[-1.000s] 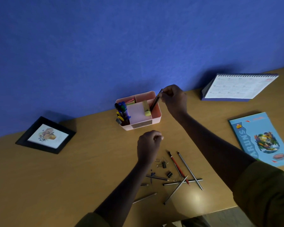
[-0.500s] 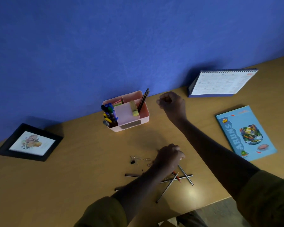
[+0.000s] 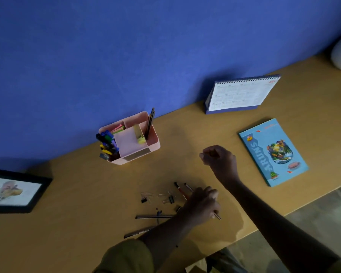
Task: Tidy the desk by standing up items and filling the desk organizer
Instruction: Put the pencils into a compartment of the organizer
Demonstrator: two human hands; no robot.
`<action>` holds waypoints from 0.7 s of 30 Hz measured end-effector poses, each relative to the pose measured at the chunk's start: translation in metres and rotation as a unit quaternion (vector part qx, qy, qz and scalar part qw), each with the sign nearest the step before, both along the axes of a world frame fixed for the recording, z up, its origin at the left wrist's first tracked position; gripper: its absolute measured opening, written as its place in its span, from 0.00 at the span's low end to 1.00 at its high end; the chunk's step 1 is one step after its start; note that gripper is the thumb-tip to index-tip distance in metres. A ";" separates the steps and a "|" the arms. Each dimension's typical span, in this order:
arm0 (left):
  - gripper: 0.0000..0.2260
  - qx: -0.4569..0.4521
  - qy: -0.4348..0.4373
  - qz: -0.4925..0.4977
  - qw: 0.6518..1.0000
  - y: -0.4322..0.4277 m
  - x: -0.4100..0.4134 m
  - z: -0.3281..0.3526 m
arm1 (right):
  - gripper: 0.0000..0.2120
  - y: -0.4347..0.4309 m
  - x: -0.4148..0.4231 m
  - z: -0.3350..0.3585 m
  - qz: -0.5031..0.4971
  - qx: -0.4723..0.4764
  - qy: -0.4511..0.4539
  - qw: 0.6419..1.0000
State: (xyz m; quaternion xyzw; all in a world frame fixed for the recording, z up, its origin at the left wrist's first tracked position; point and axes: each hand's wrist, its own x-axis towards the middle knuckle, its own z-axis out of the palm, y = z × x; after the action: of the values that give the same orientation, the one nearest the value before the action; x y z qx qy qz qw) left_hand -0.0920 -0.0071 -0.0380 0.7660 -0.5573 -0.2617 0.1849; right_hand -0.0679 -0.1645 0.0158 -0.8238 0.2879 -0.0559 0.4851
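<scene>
- Blue painted wall (image 3: 126, 46) behind everything.
- Long tan wooden desk (image 3: 71, 194) against the wall.
- White spiral-bound desk calendar with blue base (image 3: 240, 95), standing upright at the back right by the wall.
- Light blue paperback book with a colourful cover picture (image 3: 273, 152), flat, in front of the calendar.
- Black-framed picture (image 3: 14, 191), lying flat at the far left.
- Pink plastic desk organizer (image 3: 138, 154), upright at the back centre, near the wall.
  - left compartment: bunch of markers with blue, green, yellow and black caps (image 3: 106, 142), packed upright
  - back-left compartment: pink and green strips (image 3: 117, 128), can't tell what they are
  - centre: pale pink note pad (image 3: 124, 140), with a yellow-green highlighter-like item (image 3: 139, 134) beside it
  - right compartment: two dark pencils (image 3: 150, 123), leaning, tips above the rim
- Right hand (image 3: 219, 160), above the desk between organizer and book, fingers curled into a loose fist, nothing visible in it.
- Left hand (image 3: 201, 205), down on the near-centre pile, fingers curled over the loose pencils (image 3: 180, 191); the ends stick out on both sides of the hand.
- Two dark pens (image 3: 154, 216), flat on the desk left of the left hand, partly under the forearm.
- Small black binder clips (image 3: 170, 200) and paper clips, scattered just left of the pencils.
</scene>
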 end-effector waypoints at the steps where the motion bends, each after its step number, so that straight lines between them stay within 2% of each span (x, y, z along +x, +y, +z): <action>1: 0.02 0.019 0.001 -0.004 1.000 -0.001 -0.001 -0.004 | 0.06 -0.003 -0.010 -0.002 -0.005 -0.001 0.006 1.000; 5: 0.06 -0.006 -0.030 -0.026 0.999 -0.006 0.001 0.001 | 0.06 -0.015 -0.048 -0.007 -0.038 0.020 0.023 0.999; 12: 0.07 -0.069 -0.056 -0.008 0.996 -0.012 0.013 0.016 | 0.05 -0.035 -0.093 -0.018 -0.031 -0.010 0.049 0.998; 16: 0.08 -0.117 -0.032 0.091 0.989 -0.010 0.028 0.033 | 0.12 -0.042 -0.111 -0.032 0.099 -0.087 0.079 0.988; 21: 0.11 -0.141 0.019 0.264 0.954 -0.001 0.057 0.060 | 0.19 -0.026 -0.121 -0.038 0.294 -0.147 0.213 0.920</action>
State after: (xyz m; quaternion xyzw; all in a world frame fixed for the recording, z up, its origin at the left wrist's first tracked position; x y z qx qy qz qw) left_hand -0.0347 -0.0081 0.0218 0.8469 -0.3629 -0.1368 0.3638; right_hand -0.1889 -0.1910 -0.0223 -0.9257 0.1182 0.2245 0.2807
